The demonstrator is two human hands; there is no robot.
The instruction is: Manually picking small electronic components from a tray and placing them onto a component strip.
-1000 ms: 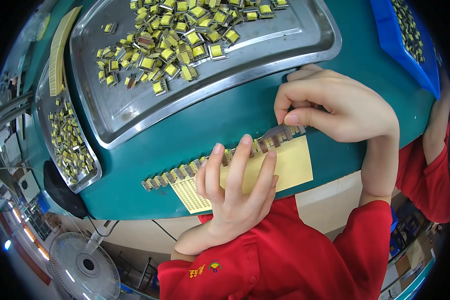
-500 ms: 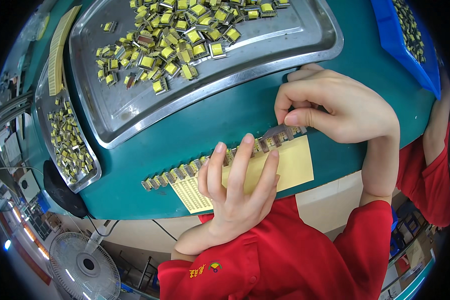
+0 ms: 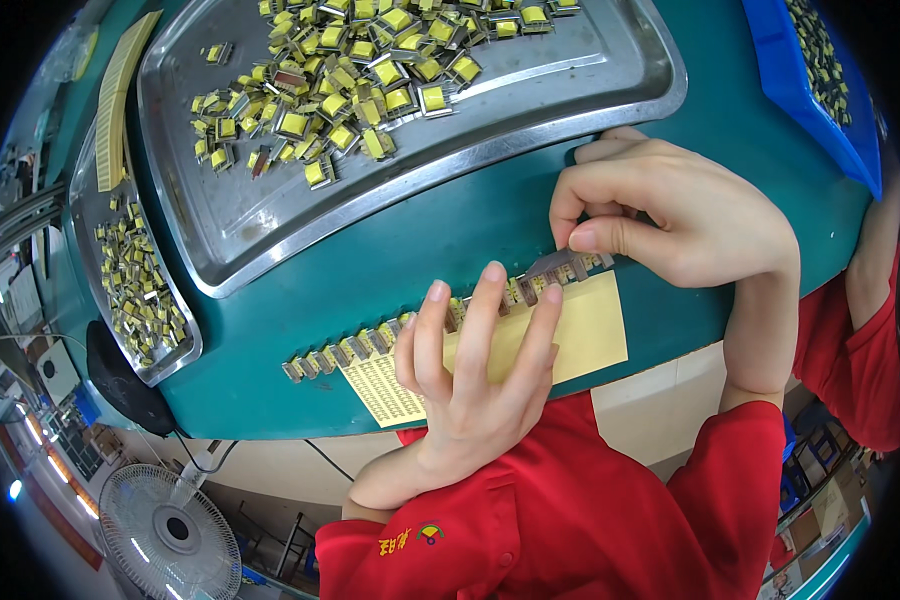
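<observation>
A row of small transformers (image 3: 355,347), yellow-wound with metal cores, runs slantwise along the upper edge of a pale yellow label sheet (image 3: 592,322). Over the middle of both lies my left hand (image 3: 475,375), open, its fingers spread and its fingertips at the row. My right hand (image 3: 675,215) is closed in a pinch at the row's right end. Between its thumb and forefinger is a thin, dark grey, flat piece (image 3: 550,263) that lies against the transformers. Part of the row and the sheet are hidden under my left hand.
Beyond the row stands a large metal tray (image 3: 310,240) heaped with loose transformers. A smaller metal tray (image 3: 192,345) with more lies at the left, a yellow strip (image 3: 120,110) above it. At the far right are a blue bin (image 3: 785,90) and another person's arm (image 3: 873,265).
The fingertips of my left hand have shifted slightly up the picture, the forefinger most. My right hand and the row look the same.
</observation>
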